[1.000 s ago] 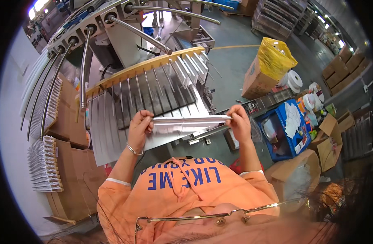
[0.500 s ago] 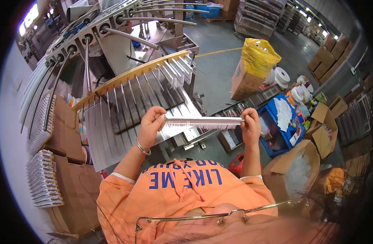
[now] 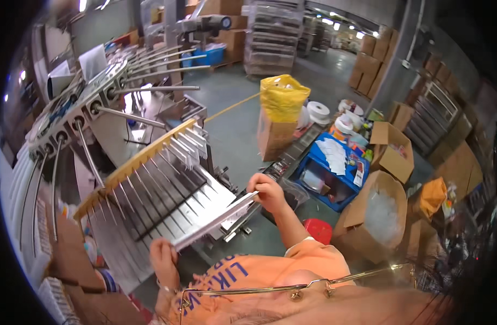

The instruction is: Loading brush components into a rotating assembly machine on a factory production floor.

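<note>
My left hand (image 3: pixel 164 261) and my right hand (image 3: pixel 267 193) are closed on the two ends of a long, thin whitish bar (image 3: pixel 215 221). The bar slants up from left to right in front of my body, and its exact kind is unclear. Beyond it is a sloped metal table (image 3: pixel 114 254). Above the table runs a yellow-brown wooden rail (image 3: pixel 130 172) with several thin metal rods pointing down from it. White fringed pieces (image 3: pixel 188 147) hang on the rods at the rail's far right end.
A machine with several long metal spindles (image 3: pixel 132 116) stands at the far left. To the right are a yellow bag (image 3: pixel 284 97) in a tall carton, a blue crate (image 3: pixel 302 173), white rolls (image 3: pixel 318 112) and an open cardboard box (image 3: pixel 349 216). Brown cartons (image 3: pixel 69 249) line my left.
My view has turned to the right. The bar has gone from level to slanted, its left end now lower and closer to me, with both hands still on it.
</note>
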{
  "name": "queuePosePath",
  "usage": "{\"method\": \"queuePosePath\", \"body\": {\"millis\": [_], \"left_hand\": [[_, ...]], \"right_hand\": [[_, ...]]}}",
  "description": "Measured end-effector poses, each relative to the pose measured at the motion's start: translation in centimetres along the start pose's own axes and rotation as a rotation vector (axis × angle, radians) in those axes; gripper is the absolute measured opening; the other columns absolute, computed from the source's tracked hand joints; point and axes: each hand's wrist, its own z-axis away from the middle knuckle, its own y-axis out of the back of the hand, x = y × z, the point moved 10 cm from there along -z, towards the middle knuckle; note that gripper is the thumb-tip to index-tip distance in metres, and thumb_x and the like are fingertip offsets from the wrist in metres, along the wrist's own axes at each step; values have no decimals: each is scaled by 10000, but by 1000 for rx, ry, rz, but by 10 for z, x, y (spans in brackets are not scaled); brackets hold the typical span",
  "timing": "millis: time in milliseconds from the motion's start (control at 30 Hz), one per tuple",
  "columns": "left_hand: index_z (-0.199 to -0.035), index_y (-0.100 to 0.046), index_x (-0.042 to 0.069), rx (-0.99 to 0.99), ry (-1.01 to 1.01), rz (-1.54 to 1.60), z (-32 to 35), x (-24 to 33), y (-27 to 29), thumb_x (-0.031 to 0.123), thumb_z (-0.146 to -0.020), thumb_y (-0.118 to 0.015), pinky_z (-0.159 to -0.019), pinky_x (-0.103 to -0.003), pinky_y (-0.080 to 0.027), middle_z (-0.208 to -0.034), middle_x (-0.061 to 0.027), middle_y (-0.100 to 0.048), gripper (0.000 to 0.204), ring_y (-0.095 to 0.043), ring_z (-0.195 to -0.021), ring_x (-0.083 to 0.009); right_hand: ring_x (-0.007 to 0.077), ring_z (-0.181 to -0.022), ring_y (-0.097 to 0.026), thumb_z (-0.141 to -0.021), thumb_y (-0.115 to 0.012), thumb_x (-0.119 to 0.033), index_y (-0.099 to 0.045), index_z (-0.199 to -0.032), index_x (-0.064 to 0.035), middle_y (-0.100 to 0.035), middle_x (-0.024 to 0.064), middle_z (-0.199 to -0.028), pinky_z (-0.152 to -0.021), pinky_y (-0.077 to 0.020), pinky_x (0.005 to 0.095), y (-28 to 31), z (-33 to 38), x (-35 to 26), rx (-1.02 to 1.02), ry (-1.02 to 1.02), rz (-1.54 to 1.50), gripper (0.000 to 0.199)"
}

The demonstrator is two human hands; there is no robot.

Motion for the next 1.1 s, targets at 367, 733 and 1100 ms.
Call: {"method": "queuePosePath", "body": {"millis": [367,733,1100], "left_hand": [[-888,-548,52,352,-36,-182,72,71,265,82,-862,-530,-421,-181,-273,-624,32,-430,43,-346,-484,-30],[-947,-551,29,181,-136,-62,45,155,391,50,-885,-464,-469,-179,-266,-650,27,-437,108,-352,-520,-39],[-896,-545,22,-265,-94,85,-80,133,337,28,-878,-447,-456,-177,-287,-641,14,-445,100,-379,-495,-49]], "right_hand": [[108,-559,-368,-706,-571,-134,-453,-753,-16,-443,40,-651,-472,-311,232,-239,52,93,-149,-180,-49,173],[124,-503,-390,-831,-457,-178,-444,-738,-6,-453,85,-601,-474,-306,231,-390,80,115,-173,-161,-37,196],[167,-570,-451,-825,-380,-82,-487,-772,40,-495,136,-673,-519,-362,267,-377,101,88,41,91,-31,170]]}}
